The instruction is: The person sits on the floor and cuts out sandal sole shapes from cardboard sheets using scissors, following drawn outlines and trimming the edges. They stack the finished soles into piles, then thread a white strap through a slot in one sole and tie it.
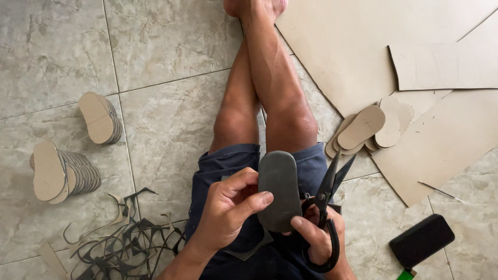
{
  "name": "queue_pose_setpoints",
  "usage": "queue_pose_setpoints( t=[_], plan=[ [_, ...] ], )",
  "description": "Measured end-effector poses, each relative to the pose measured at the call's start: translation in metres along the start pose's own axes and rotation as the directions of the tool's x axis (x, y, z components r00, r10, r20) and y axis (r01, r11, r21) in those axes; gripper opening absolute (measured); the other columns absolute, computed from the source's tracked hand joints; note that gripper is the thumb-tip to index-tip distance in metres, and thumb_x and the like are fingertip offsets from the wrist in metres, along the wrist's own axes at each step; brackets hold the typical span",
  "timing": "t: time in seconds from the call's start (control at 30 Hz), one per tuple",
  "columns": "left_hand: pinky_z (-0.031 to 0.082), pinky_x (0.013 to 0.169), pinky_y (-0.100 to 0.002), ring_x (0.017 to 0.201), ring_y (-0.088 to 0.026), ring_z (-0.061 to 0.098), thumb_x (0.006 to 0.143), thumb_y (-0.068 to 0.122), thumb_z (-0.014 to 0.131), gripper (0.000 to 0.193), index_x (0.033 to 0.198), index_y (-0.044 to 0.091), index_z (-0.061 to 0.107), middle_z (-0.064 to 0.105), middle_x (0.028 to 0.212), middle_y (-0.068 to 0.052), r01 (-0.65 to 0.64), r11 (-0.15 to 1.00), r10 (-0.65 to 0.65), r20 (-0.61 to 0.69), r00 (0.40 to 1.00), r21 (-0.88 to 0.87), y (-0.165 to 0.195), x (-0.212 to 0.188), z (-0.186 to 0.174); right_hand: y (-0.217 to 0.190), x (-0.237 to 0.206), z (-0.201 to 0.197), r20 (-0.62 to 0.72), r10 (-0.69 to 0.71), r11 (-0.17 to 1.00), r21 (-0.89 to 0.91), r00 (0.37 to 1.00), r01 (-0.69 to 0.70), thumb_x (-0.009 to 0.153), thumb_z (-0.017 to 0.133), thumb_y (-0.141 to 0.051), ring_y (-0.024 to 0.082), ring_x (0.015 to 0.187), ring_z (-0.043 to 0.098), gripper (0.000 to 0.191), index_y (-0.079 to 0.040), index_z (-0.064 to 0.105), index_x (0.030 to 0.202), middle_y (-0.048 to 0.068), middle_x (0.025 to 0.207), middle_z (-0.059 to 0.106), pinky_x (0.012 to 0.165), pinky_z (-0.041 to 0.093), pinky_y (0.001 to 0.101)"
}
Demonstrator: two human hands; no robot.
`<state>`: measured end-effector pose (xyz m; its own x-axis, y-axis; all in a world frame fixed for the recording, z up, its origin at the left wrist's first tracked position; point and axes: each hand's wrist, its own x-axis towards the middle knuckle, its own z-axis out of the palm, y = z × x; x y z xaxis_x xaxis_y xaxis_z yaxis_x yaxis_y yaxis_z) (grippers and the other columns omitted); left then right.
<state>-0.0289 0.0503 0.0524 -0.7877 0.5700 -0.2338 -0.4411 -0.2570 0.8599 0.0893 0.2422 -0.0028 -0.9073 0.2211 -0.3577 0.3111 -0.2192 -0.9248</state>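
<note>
Sole pinched in left hand, scissors gripped in right hand; best trimmed turning steadily, fingers off blades.

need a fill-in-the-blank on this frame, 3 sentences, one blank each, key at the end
1. The left hand holds a dark sole-shaped piece over the ____.
2. The right hand holds black ____.
3. The trimmed dark strips lie on the tiled ____.

Missing words: lap; scissors; floor
</note>
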Motion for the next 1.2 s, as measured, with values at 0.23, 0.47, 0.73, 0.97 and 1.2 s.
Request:
queue_pose_setpoints(
  t=[0.23,0.47,0.73,0.97,1.2],
  plan=[
    [0.058,0.094,-0.023,0.104,-0.010,0.072,0.092,0.012,0.065,0.039,0.130,0.020,0.061,0.076,0.111,-0.003,0.153,0.916,-0.183,-0.045,0.982,-0.370,-0.002,0.002,0.019,0.021,0.001,-0.013,0.412,0.133,0.678,0.625,0.901,-0.386,0.090,0.069,-0.016,0.022,0.056,0.066,0.031,0.006,0.068,0.111,0.018,0.075,0.071,0.051,0.051,0.0339],
    [0.050,0.077,-0.022,0.087,-0.007,0.061,0.100,0.005,0.069,0.018,0.115,-0.005,0.069,0.068,0.096,-0.003,-0.097,0.988,0.083,-0.117,0.990,-0.122,-0.005,-0.007,0.016,0.022,-0.002,-0.011,0.025,-0.166,0.954,-0.248,0.986,0.167,0.082,0.074,-0.020,0.006,0.072,0.062,0.025,0.001,0.071,0.096,0.000,0.079,0.070,0.064,0.050,0.0219],
    [0.050,0.072,-0.021,0.080,-0.005,0.059,0.097,0.003,0.071,0.022,0.117,-0.006,0.072,0.063,0.088,0.001,-0.149,0.989,0.145,-0.170,0.975,-0.010,0.000,-0.016,0.019,-0.008,-0.001,0.003,0.053,-0.357,0.861,-0.369,0.933,0.351,0.074,0.078,-0.015,0.006,0.070,0.062,0.028,0.001,0.068,0.094,0.003,0.075,0.066,0.064,0.051,0.0239],
    [0.049,0.071,-0.021,0.078,-0.005,0.059,0.095,0.003,0.071,0.020,0.113,-0.006,0.074,0.064,0.087,0.001,-0.071,0.997,0.074,-0.208,0.975,0.022,0.000,-0.014,0.004,-0.011,0.002,-0.012,-0.067,-0.036,0.791,-0.612,0.997,-0.013,0.079,0.085,-0.020,0.016,0.054,0.057,0.021,0.001,0.079,0.078,0.008,0.055,0.059,0.050,0.049,0.0323],
    [0.049,0.074,-0.021,0.082,-0.005,0.059,0.097,0.006,0.070,0.022,0.117,-0.004,0.072,0.065,0.091,0.001,-0.084,0.994,0.096,-0.185,0.978,0.070,-0.002,-0.014,0.021,-0.014,-0.011,-0.013,0.091,-0.154,0.981,-0.101,0.984,0.163,0.088,0.072,-0.025,0.015,0.063,0.063,0.027,0.001,0.075,0.096,0.007,0.073,0.070,0.057,0.050,0.0313]
  ],
)
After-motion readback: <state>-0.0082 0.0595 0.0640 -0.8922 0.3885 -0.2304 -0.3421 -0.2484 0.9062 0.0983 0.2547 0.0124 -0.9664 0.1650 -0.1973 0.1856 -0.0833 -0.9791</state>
